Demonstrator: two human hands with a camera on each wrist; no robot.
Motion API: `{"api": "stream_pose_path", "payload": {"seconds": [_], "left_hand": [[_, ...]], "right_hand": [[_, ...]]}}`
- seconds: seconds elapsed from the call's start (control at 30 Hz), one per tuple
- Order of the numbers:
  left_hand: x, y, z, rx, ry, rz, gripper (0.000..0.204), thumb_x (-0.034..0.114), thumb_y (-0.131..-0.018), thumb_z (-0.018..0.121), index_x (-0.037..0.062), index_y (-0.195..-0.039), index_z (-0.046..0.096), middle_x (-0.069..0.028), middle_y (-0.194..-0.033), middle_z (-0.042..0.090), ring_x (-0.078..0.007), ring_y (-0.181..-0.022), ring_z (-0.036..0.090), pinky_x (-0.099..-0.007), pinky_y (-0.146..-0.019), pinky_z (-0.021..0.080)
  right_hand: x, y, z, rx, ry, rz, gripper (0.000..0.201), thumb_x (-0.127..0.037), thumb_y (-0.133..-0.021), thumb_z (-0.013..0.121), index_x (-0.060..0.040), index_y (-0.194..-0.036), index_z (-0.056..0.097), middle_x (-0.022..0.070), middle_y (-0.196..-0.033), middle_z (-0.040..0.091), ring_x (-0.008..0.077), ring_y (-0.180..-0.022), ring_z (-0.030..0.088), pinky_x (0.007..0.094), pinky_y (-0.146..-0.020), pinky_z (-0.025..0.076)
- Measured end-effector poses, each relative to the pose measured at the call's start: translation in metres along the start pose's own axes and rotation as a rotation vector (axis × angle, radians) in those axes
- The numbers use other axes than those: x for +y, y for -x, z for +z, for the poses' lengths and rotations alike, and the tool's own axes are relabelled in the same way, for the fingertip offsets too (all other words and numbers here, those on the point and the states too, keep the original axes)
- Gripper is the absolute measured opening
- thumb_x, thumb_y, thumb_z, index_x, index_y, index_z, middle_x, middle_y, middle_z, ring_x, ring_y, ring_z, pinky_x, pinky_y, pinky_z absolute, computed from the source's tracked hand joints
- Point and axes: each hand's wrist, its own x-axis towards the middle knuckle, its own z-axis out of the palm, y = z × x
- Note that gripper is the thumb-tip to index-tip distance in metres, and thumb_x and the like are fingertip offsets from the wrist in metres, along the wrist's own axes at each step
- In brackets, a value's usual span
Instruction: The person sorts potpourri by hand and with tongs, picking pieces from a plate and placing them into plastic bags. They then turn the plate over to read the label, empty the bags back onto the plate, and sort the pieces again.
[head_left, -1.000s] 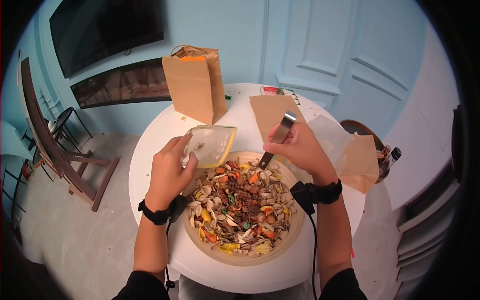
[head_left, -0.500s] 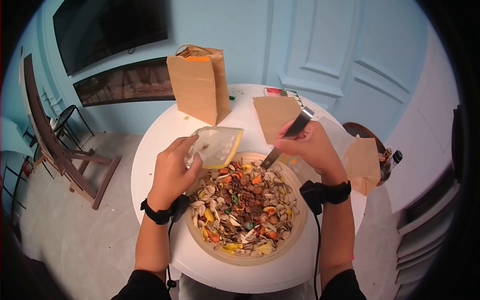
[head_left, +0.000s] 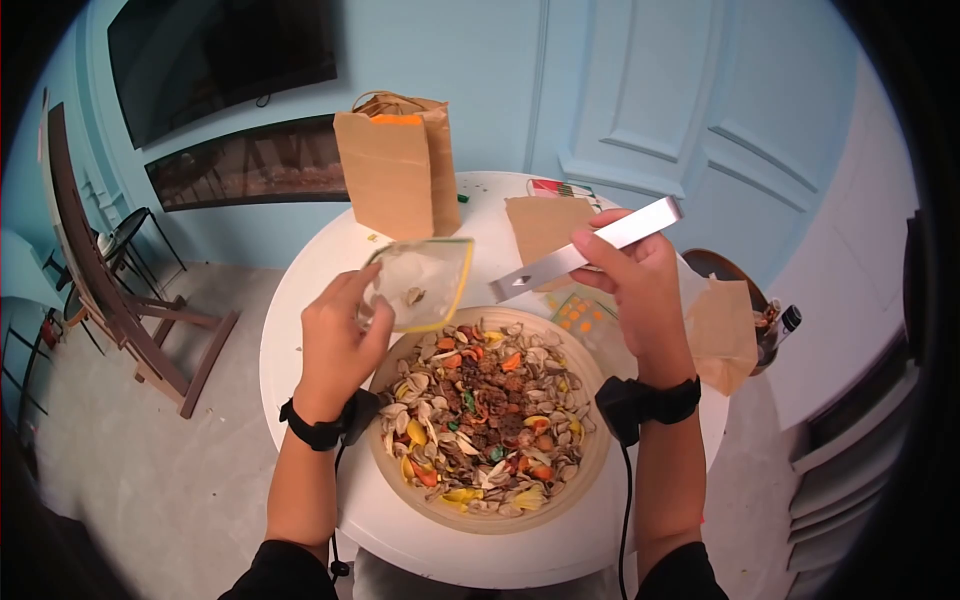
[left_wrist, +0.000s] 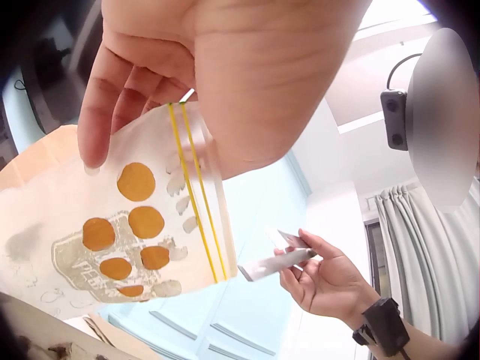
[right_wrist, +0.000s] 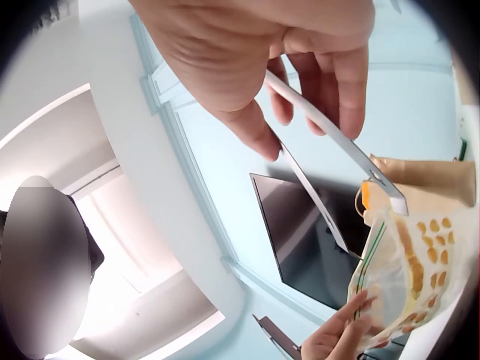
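My left hand (head_left: 342, 338) grips a clear zip bag (head_left: 425, 285) with a yellow-edged mouth, above the left rim of a round tray (head_left: 400, 500). A small brown piece (head_left: 415, 296) shows in the bag. In the left wrist view the bag (left_wrist: 136, 181) has orange dots printed on it. My right hand (head_left: 640, 290) pinches metal tongs (head_left: 590, 250), their tips near the bag's mouth. From the right wrist view the tongs (right_wrist: 330, 131) stand apart at the tips with nothing seen between them. Dried petals and brown cones (head_left: 490, 400) fill the tray.
A brown paper bag (head_left: 385, 175) stands at the table's back left. Flat brown paper (head_left: 540, 225), a dotted clear bag (head_left: 585, 312) and a crumpled paper bag (head_left: 722, 335) lie to the right. A round container (head_left: 765, 350) holds bottles beside the table.
My right hand has lifted the tongs from the tray's far edge and turned them, tips now toward the bag's mouth. The bag in my left hand has tilted slightly, and the brown piece in it has shifted.
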Motion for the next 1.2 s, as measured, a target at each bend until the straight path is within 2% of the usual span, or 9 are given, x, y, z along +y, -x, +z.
{"api": "stream_pose_path", "payload": {"seconds": [0.1, 0.2, 0.3, 0.4, 0.5, 0.7, 0.9, 1.17, 1.2], "left_hand": [[-0.002, 0.000, 0.003, 0.021, -0.001, -0.004, 0.034, 0.007, -0.084, 0.064, -0.0048, -0.115, 0.070, -0.0184, -0.097, 0.072, -0.0258, -0.068, 0.068, -0.0343, -0.060, 0.055], [0.000, 0.000, 0.004, -0.019, -0.002, -0.006, 0.033, 0.007, -0.084, 0.064, -0.0050, -0.113, 0.071, -0.0185, -0.095, 0.072, -0.0259, -0.067, 0.068, -0.0340, -0.060, 0.055], [0.000, 0.000, 0.005, -0.032, 0.005, 0.003, 0.032, 0.007, -0.083, 0.064, -0.0051, -0.112, 0.071, -0.0186, -0.095, 0.072, -0.0258, -0.066, 0.068, -0.0337, -0.060, 0.055], [-0.002, 0.000, 0.004, -0.043, 0.023, 0.012, 0.032, 0.007, -0.084, 0.064, -0.0052, -0.112, 0.071, -0.0187, -0.096, 0.073, -0.0257, -0.064, 0.068, -0.0331, -0.060, 0.055], [0.002, 0.000, 0.002, -0.080, 0.036, -0.005, 0.032, 0.007, -0.084, 0.064, -0.0052, -0.113, 0.071, -0.0190, -0.097, 0.073, -0.0256, -0.063, 0.069, -0.0325, -0.060, 0.055], [0.003, 0.000, 0.001, -0.109, 0.050, 0.005, 0.032, 0.008, -0.085, 0.063, -0.0050, -0.113, 0.071, -0.0187, -0.098, 0.073, -0.0256, -0.063, 0.068, -0.0320, -0.059, 0.055], [0.005, 0.000, 0.000, -0.138, 0.070, -0.024, 0.032, 0.009, -0.085, 0.063, -0.0050, -0.113, 0.071, -0.0186, -0.098, 0.072, -0.0266, -0.062, 0.068, -0.0327, -0.060, 0.054], [0.002, 0.001, 0.000, -0.162, 0.055, -0.015, 0.033, 0.010, -0.085, 0.065, -0.0032, -0.114, 0.071, -0.0189, -0.099, 0.072, -0.0298, -0.064, 0.069, -0.0365, -0.062, 0.056], [0.000, 0.002, 0.001, -0.150, 0.050, 0.028, 0.033, 0.010, -0.085, 0.065, -0.0028, -0.114, 0.071, -0.0188, -0.100, 0.072, -0.0300, -0.063, 0.069, -0.0366, -0.062, 0.056]], "right_hand": [[0.011, -0.009, -0.023, -0.107, 0.391, -0.013, 0.028, -0.017, -0.082, 0.080, 0.0005, -0.101, 0.071, 0.0083, -0.092, 0.074, 0.0162, -0.082, 0.070, 0.0305, -0.072, 0.055], [0.040, -0.020, -0.037, -0.108, 0.649, -0.021, 0.030, -0.024, -0.075, 0.082, -0.0008, -0.093, 0.073, 0.0078, -0.081, 0.073, 0.0177, -0.074, 0.070, 0.0322, -0.068, 0.053], [0.052, -0.022, -0.038, -0.063, 0.714, -0.058, 0.035, -0.031, -0.072, 0.083, -0.0022, -0.090, 0.074, 0.0088, -0.075, 0.072, 0.0200, -0.070, 0.068, 0.0337, -0.067, 0.052], [0.054, -0.023, -0.038, -0.108, 0.783, -0.034, 0.033, -0.028, -0.073, 0.083, -0.0010, -0.090, 0.073, 0.0100, -0.077, 0.072, 0.0201, -0.070, 0.068, 0.0337, -0.067, 0.052], [0.058, -0.021, -0.036, -0.194, 0.674, 0.056, 0.029, -0.023, -0.075, 0.082, -0.0002, -0.089, 0.073, 0.0096, -0.077, 0.072, 0.0191, -0.070, 0.068, 0.0338, -0.067, 0.052], [0.044, -0.015, -0.031, -0.201, 0.534, 0.103, 0.020, -0.011, -0.080, 0.079, 0.0007, -0.094, 0.071, 0.0064, -0.082, 0.072, 0.0134, -0.072, 0.067, 0.0296, -0.066, 0.053], [0.032, -0.012, -0.024, -0.191, 0.493, 0.180, 0.020, -0.011, -0.081, 0.078, -0.0009, -0.096, 0.069, 0.0043, -0.084, 0.071, 0.0096, -0.075, 0.067, 0.0247, -0.060, 0.056], [-0.001, -0.005, -0.021, -0.129, 0.262, 0.152, 0.027, -0.012, -0.083, 0.080, -0.0027, -0.104, 0.066, 0.0035, -0.090, 0.069, 0.0098, -0.078, 0.067, 0.0233, -0.058, 0.057], [-0.006, -0.003, -0.018, -0.132, 0.232, 0.142, 0.028, -0.012, -0.083, 0.080, -0.0026, -0.105, 0.065, 0.0037, -0.091, 0.069, 0.0099, -0.078, 0.068, 0.0230, -0.058, 0.057]]}}
